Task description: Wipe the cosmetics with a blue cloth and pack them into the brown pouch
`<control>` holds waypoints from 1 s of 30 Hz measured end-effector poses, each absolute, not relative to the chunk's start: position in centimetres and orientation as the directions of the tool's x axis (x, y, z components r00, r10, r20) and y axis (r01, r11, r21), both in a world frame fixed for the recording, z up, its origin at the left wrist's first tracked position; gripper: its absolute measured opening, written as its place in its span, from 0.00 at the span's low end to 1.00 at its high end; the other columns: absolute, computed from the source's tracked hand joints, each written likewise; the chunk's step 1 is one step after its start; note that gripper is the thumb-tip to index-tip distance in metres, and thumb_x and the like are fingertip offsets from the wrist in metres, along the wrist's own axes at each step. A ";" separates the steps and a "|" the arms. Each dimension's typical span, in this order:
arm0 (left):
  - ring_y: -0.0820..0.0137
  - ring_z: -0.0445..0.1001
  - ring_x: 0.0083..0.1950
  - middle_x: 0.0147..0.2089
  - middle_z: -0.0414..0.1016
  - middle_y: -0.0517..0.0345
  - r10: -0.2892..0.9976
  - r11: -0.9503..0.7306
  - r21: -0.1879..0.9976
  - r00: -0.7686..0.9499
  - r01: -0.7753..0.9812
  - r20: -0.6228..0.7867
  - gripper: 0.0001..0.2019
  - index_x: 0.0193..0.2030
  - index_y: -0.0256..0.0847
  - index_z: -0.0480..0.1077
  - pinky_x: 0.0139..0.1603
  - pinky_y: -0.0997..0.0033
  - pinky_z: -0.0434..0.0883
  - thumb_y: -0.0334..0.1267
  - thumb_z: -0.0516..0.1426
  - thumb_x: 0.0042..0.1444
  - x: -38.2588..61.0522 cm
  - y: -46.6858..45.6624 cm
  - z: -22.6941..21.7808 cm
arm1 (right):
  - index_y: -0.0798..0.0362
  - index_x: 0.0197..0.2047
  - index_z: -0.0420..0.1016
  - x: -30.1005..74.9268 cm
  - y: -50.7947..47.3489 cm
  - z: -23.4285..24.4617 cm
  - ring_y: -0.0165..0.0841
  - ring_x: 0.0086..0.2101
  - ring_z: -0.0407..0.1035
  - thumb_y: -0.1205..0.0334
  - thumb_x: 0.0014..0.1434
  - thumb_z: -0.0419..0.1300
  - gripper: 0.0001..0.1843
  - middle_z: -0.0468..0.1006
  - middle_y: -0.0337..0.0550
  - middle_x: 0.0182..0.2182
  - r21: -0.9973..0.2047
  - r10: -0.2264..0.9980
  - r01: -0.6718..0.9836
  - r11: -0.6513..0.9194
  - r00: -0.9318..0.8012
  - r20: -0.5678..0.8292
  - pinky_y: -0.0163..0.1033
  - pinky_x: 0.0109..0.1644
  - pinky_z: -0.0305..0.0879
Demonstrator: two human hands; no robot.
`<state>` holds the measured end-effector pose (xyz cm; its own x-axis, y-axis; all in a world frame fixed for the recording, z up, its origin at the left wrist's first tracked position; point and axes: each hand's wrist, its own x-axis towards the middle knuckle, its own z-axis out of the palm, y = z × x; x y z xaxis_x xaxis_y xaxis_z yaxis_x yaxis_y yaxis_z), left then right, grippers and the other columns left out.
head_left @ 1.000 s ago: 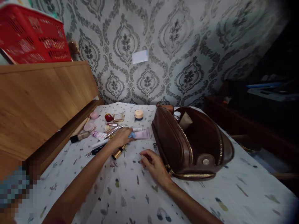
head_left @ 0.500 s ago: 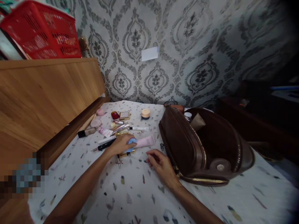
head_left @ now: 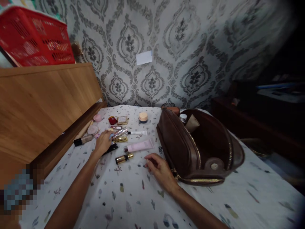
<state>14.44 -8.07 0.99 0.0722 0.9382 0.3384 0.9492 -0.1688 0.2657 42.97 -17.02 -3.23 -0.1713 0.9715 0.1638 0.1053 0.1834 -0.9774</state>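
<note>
Toward the left edge of the sheet (head_left: pixel 133 194), a small blue item (head_left: pixel 111 136) has been carried, pinched by the left hand (head_left: pixel 103 142); the right hand (head_left: pixel 158 167) is loosely curled, empty. Nearby tubes (head_left: pixel 121 133) should be skirted.

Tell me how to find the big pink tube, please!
Find the brown bag on the patterned sheet. Just left of it, beyond the right hand, lies a pale pink tube, broad end toward the bag. It's fatter than the slim white tube behind it.

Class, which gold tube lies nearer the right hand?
The black-ended gold tube, in front of the pink tube; the other gold tube lies near the left hand.
</note>
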 end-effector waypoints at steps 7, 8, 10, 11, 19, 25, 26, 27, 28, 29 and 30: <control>0.57 0.73 0.57 0.53 0.77 0.49 0.922 -0.226 0.266 0.118 0.937 0.368 0.16 0.51 0.43 0.75 0.58 0.56 0.70 0.30 0.51 0.61 14.9 -7.2 0.2 | 0.52 0.37 0.74 43.1 -17.0 -3.4 0.35 0.29 0.73 0.54 0.58 0.55 0.12 0.74 0.42 0.30 -0.973 0.967 0.120 0.199 -0.183 0.175 0.36 0.27 0.67; 0.57 0.72 0.58 0.54 0.77 0.50 0.919 -0.247 0.272 0.136 0.930 0.370 0.17 0.52 0.43 0.75 0.59 0.56 0.70 0.30 0.52 0.60 15.4 -7.1 0.0 | 0.52 0.37 0.74 43.1 -17.0 -3.3 0.35 0.29 0.74 0.54 0.58 0.55 0.12 0.74 0.43 0.31 -0.973 0.968 0.119 0.197 -0.183 0.173 0.36 0.28 0.68; 0.58 0.71 0.59 0.56 0.76 0.51 0.911 -0.287 0.290 0.167 0.913 0.377 0.18 0.53 0.44 0.75 0.60 0.56 0.70 0.29 0.53 0.59 16.4 -7.0 -0.4 | 0.52 0.37 0.74 43.1 -17.0 -3.3 0.35 0.29 0.73 0.54 0.58 0.55 0.11 0.74 0.42 0.31 -0.974 0.969 0.114 0.196 -0.178 0.174 0.36 0.28 0.68; 0.58 0.71 0.60 0.56 0.76 0.51 0.907 -0.303 0.303 0.176 0.903 0.383 0.18 0.53 0.45 0.75 0.61 0.56 0.69 0.29 0.53 0.58 16.9 -7.0 -0.6 | 0.52 0.37 0.74 43.1 -17.0 -3.3 0.34 0.28 0.73 0.55 0.57 0.55 0.11 0.74 0.42 0.31 -0.975 0.969 0.110 0.195 -0.177 0.174 0.36 0.28 0.68; 0.58 0.74 0.55 0.51 0.79 0.52 0.884 -0.274 0.506 0.007 0.818 0.468 0.15 0.48 0.44 0.76 0.60 0.56 0.69 0.33 0.53 0.57 13.9 -6.5 -0.2 | 0.52 0.37 0.74 43.1 -17.1 -3.3 0.34 0.28 0.73 0.56 0.58 0.55 0.11 0.74 0.42 0.31 -0.968 0.964 0.113 0.224 -0.173 0.203 0.37 0.28 0.69; 0.62 0.76 0.40 0.39 0.79 0.52 0.817 -0.161 0.733 -0.328 0.661 0.475 0.15 0.41 0.38 0.75 0.42 0.63 0.73 0.43 0.54 0.53 8.2 -5.7 0.4 | 0.52 0.37 0.74 43.1 -17.0 -3.3 0.35 0.29 0.73 0.56 0.58 0.55 0.10 0.74 0.42 0.30 -0.965 0.964 0.133 0.227 -0.176 0.202 0.37 0.29 0.69; 0.63 0.75 0.38 0.37 0.78 0.52 0.806 -0.150 0.768 -0.373 0.622 0.459 0.16 0.41 0.38 0.75 0.39 0.65 0.73 0.44 0.54 0.52 7.6 -5.7 0.3 | 0.52 0.37 0.74 43.1 -17.0 -3.3 0.34 0.28 0.73 0.56 0.58 0.55 0.10 0.74 0.42 0.30 -0.966 0.964 0.130 0.224 -0.174 0.200 0.37 0.29 0.69; 0.64 0.75 0.36 0.35 0.77 0.53 0.797 -0.140 0.800 -0.413 0.584 0.441 0.16 0.40 0.37 0.75 0.36 0.66 0.72 0.45 0.55 0.50 7.1 -5.8 0.1 | 0.52 0.37 0.74 43.1 -17.0 -3.3 0.34 0.28 0.73 0.56 0.58 0.56 0.10 0.74 0.41 0.30 -0.967 0.965 0.126 0.220 -0.174 0.197 0.37 0.29 0.69; 0.65 0.74 0.33 0.33 0.77 0.54 0.789 -0.130 0.828 -0.449 0.546 0.420 0.17 0.40 0.37 0.75 0.34 0.67 0.72 0.46 0.55 0.49 6.8 -5.8 0.0 | 0.52 0.37 0.74 43.1 -17.0 -3.3 0.34 0.28 0.73 0.56 0.58 0.56 0.10 0.74 0.41 0.30 -0.969 0.966 0.123 0.217 -0.173 0.194 0.36 0.29 0.69; 0.66 0.73 0.31 0.32 0.76 0.55 0.782 -0.122 0.852 -0.479 0.509 0.399 0.18 0.40 0.37 0.75 0.32 0.69 0.71 0.47 0.56 0.48 6.5 -5.8 -0.1 | 0.52 0.37 0.74 43.1 -17.0 -3.3 0.34 0.28 0.73 0.56 0.58 0.55 0.10 0.74 0.42 0.30 -0.969 0.966 0.121 0.213 -0.174 0.191 0.36 0.28 0.69; 0.67 0.72 0.30 0.30 0.75 0.56 0.776 -0.115 0.872 -0.505 0.476 0.378 0.18 0.40 0.37 0.74 0.31 0.69 0.70 0.48 0.56 0.46 6.4 -5.9 -0.1 | 0.52 0.37 0.74 43.1 -17.0 -3.3 0.34 0.28 0.73 0.57 0.58 0.55 0.10 0.74 0.42 0.30 -0.970 0.966 0.121 0.210 -0.176 0.188 0.36 0.28 0.69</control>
